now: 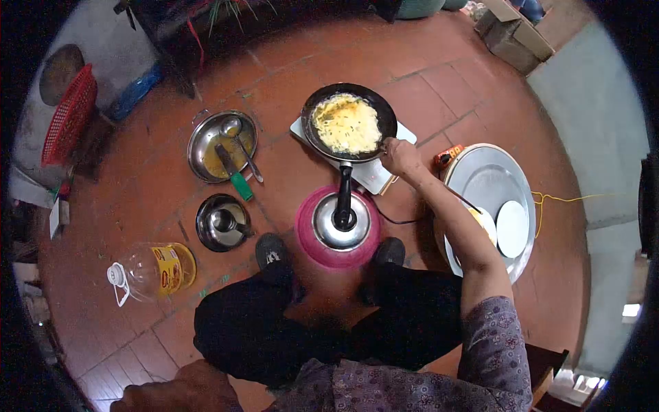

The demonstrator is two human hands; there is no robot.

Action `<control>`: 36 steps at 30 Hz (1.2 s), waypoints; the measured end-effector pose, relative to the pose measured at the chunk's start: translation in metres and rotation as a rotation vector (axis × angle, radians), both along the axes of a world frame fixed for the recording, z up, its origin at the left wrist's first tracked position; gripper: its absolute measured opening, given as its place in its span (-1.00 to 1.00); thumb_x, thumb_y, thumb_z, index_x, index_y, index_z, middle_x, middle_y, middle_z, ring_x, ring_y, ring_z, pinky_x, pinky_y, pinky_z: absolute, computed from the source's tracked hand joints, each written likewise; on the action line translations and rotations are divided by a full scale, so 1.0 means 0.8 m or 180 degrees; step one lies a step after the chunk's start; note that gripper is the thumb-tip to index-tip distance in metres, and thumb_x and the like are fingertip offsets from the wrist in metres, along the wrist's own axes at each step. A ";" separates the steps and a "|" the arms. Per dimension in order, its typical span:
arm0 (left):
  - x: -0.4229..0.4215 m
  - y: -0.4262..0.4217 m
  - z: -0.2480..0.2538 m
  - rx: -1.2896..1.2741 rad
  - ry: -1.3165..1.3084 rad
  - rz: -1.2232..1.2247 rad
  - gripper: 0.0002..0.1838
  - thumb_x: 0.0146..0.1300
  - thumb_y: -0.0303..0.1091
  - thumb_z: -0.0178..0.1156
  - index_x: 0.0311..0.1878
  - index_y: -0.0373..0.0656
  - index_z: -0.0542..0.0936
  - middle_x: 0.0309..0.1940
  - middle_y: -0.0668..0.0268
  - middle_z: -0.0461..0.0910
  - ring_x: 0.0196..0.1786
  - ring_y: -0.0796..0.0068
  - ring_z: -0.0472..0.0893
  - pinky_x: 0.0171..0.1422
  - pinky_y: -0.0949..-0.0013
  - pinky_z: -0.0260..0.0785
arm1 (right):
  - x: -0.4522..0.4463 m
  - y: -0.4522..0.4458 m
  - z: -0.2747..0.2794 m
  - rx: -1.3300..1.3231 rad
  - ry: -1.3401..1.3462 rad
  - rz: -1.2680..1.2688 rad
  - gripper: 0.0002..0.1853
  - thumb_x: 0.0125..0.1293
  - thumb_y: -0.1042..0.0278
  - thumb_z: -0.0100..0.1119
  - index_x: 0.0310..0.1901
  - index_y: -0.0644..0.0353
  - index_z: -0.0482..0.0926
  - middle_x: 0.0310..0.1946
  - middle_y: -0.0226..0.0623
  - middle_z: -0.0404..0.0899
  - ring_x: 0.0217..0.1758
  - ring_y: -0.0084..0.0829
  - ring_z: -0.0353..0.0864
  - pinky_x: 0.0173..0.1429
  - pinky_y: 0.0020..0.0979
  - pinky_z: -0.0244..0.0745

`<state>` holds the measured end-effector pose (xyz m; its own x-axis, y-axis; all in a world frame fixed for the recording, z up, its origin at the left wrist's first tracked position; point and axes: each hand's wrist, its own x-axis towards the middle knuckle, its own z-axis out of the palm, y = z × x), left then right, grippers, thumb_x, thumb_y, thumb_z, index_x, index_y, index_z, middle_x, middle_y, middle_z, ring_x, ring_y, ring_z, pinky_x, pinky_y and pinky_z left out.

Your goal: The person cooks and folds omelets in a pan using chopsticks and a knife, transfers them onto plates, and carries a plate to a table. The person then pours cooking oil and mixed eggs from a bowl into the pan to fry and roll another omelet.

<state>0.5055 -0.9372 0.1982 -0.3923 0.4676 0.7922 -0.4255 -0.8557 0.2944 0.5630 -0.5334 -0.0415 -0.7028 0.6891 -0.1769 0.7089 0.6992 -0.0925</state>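
Observation:
A yellow omelette [347, 123] lies spread in a black frying pan [389, 118]. The pan sits on a white cooker [375, 177], its black handle pointing toward me. At the pan's right rim is my right hand [401, 156], fingers pinched together; whatever they grip is too small to make out. My left hand [168, 393] rests low at the left by my knee, dark and blurred, with its fingers unclear. Between my feet, a metal lid [333, 237] with a black knob lies on a pink basin [309, 253], partly under the pan handle.
Left stands a metal bowl [199, 152] with yellowish liquid, a ladle [247, 154] and a green-handled knife [239, 184]. Nearer are another steel bowl [204, 237] and an oil bottle [154, 271]. To the right, a large metal tray [480, 172] holds white dishes [513, 229].

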 end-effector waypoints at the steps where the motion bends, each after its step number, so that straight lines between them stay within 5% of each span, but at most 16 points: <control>1: -0.006 0.009 0.019 0.0003 0.0018 0.0008 -0.72 0.10 -0.60 0.17 -0.08 -0.17 0.53 -0.63 0.24 0.49 -0.70 0.53 0.48 -0.64 0.55 0.27 | 0.002 0.004 0.001 0.0003 0.0018 0.0008 -0.65 0.08 0.12 0.11 -0.25 0.28 0.52 -0.32 0.01 0.58 -0.17 -0.05 0.57 -0.11 -0.14 0.48; 3: -0.021 0.024 0.059 -0.0982 0.0788 -0.0901 -0.74 0.13 -0.55 0.13 -0.09 -0.08 0.53 -0.69 0.23 0.47 -0.73 0.53 0.45 -0.69 0.58 0.20 | 0.009 0.012 0.003 0.0098 0.0017 0.0100 -0.65 0.08 0.12 0.10 -0.24 0.26 0.53 -0.32 0.02 0.57 -0.18 -0.03 0.57 -0.11 -0.13 0.48; 11: -0.005 0.018 0.076 -0.0369 0.0607 -0.2291 -0.76 0.18 -0.49 0.03 -0.07 -0.07 0.52 -0.69 0.20 0.48 -0.78 0.50 0.40 -0.73 0.60 0.13 | 0.002 0.022 0.014 0.0116 0.0251 0.0363 -0.67 0.09 0.15 0.10 -0.28 0.29 0.54 -0.38 0.03 0.57 -0.21 -0.04 0.57 -0.11 -0.14 0.48; 17: -0.006 0.027 0.082 -0.0838 0.1107 -0.1992 -0.74 0.18 -0.39 -0.01 -0.05 -0.16 0.49 -0.60 0.19 0.50 -0.66 0.48 0.44 -0.64 0.54 0.22 | -0.011 0.023 0.091 -0.0050 0.0575 0.0466 -0.69 0.12 0.24 0.07 -0.24 0.35 0.55 -0.38 0.03 0.58 -0.20 -0.07 0.58 -0.12 -0.16 0.48; 22: -0.001 0.029 0.070 -0.2339 0.1718 -0.1846 -0.72 0.21 -0.32 -0.01 -0.02 -0.17 0.47 -0.51 0.21 0.50 -0.51 0.46 0.48 -0.47 0.42 0.31 | -0.009 0.035 0.139 -0.0086 0.2683 0.0435 -0.60 0.28 0.13 -0.04 -0.12 0.33 0.56 -0.46 -0.10 0.59 -0.38 -0.27 0.61 -0.24 -0.31 0.50; 27: 0.003 0.039 0.059 -0.3866 0.2372 -0.1557 -0.68 0.24 -0.25 0.00 0.00 -0.18 0.44 -0.41 0.22 0.50 -0.37 0.44 0.53 -0.31 0.30 0.40 | -0.008 0.037 0.171 0.0393 0.2349 -0.0009 -0.56 0.30 0.05 -0.05 -0.21 0.34 0.59 -0.49 -0.22 0.58 -0.50 -0.46 0.56 -0.35 -0.47 0.49; 30: 0.013 0.047 0.039 -0.4781 0.2629 -0.1342 -0.66 0.26 -0.21 0.00 0.02 -0.19 0.43 -0.35 0.23 0.49 -0.28 0.42 0.56 -0.21 0.23 0.46 | -0.014 0.039 0.156 -0.1029 0.2943 -0.0716 -0.59 0.29 0.07 0.00 -0.27 0.34 0.60 -0.47 -0.27 0.59 -0.50 -0.56 0.54 -0.36 -0.56 0.44; 32: 0.050 0.076 0.013 -0.3868 0.5897 -0.0153 -0.60 0.26 -0.18 -0.01 0.10 -0.17 0.38 -0.33 0.18 0.51 -0.32 0.31 0.58 -0.26 0.25 0.47 | -0.020 0.057 0.126 -0.0935 0.2762 -0.0574 -0.58 0.28 0.07 0.02 -0.28 0.35 0.60 -0.47 -0.28 0.58 -0.48 -0.56 0.53 -0.34 -0.55 0.44; 36: 0.052 0.086 -0.021 -0.2744 0.5240 0.0477 -0.67 0.09 -0.38 0.04 -0.06 -0.27 0.48 -0.53 0.23 0.50 -0.54 0.49 0.46 -0.55 0.50 0.29 | -0.029 0.074 0.071 -0.0786 0.2375 -0.0266 -0.59 0.27 0.07 0.05 -0.30 0.37 0.59 -0.49 -0.30 0.57 -0.44 -0.56 0.52 -0.31 -0.55 0.43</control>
